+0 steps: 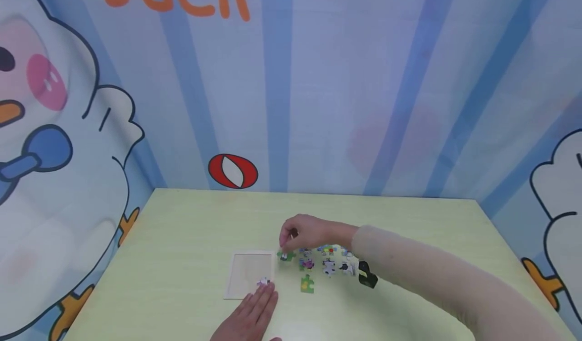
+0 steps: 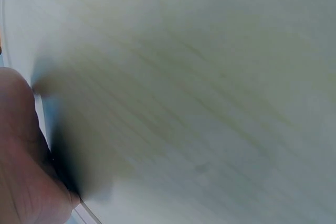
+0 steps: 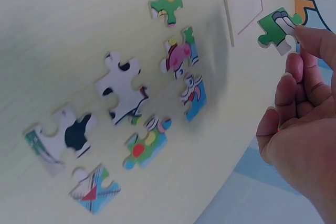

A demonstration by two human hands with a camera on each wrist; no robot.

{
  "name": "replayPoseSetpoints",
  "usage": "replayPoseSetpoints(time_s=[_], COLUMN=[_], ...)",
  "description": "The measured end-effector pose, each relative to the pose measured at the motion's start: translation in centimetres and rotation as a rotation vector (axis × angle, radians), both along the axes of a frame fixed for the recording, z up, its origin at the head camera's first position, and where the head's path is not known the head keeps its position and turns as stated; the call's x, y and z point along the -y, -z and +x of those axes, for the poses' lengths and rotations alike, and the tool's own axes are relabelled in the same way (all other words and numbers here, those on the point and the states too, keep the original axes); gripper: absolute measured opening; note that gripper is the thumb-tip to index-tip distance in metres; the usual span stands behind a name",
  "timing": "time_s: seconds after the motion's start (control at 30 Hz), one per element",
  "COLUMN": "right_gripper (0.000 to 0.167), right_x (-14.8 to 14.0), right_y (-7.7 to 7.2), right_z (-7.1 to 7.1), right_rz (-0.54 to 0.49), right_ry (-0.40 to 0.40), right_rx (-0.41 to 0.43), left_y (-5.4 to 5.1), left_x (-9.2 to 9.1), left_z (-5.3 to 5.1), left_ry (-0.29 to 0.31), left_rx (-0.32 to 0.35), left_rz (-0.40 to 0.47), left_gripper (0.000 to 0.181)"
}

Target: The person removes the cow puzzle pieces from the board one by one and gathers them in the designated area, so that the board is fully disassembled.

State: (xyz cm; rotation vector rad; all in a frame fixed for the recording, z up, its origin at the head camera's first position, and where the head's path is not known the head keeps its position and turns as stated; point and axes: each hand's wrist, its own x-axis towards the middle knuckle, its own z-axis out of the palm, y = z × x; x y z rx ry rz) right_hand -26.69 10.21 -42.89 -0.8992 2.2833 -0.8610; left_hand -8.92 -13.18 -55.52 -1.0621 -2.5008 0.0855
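My right hand (image 1: 303, 231) pinches a green jigsaw piece (image 3: 275, 29) between thumb and fingertips, just above the table at the tray's upper right corner. In the head view, my left hand (image 1: 250, 313) lies with extended fingers at the lower right of the shallow puzzle tray (image 1: 247, 268). Its fingertips touch or nearly touch a whitish jigsaw piece (image 1: 262, 281) inside that tray's lower right corner. Only part of the left hand (image 2: 23, 182) shows in the left wrist view, its fingertips out of sight.
Several loose pieces lie right of the tray, among them a green and yellow piece (image 1: 307, 284), a pink figure piece (image 3: 179, 56) and a black-and-white piece (image 3: 123, 87). A black object (image 1: 367, 274) of unclear kind sits beside the right sleeve. A printed curtain (image 1: 318, 103) hangs behind the table.
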Motion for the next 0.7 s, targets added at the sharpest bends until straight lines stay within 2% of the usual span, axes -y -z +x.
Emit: replayPoseSetpoints(time_s=[0.1,0.17,0.27,0.5,0.7], right_gripper=[0.004,0.005,0.005,0.004,0.003], right_x=[-0.8,-1.4,-2.3,-4.1,-5.5], right_y=[-0.1,-0.2,-0.3,-0.4,-0.4], right_z=[-0.1,0.0,0.2,1.0,1.4], right_rz=[0.007,0.016,0.020,0.018,0.021], right_ry=[0.008,0.016,0.025,0.033,0.047], right_rx=[-0.009,-0.013,-0.004,0.026,0.036], left_y=[0.0,-0.2,-0.4,0.0,0.2], left_x=[-0.1,-0.1,-0.2,-0.1,-0.1], left_z=[0.0,0.1,0.1,0.1,0.0], left_ry=[-0.004,-0.012,-0.016,-0.009,-0.015], left_rx=[0.027,0.077,0.094,0.014,0.001], left_rz=[-0.002,-0.005,-0.008,-0.006,-0.005], left_gripper=[0.079,0.079,0.080,0.080,0.080])
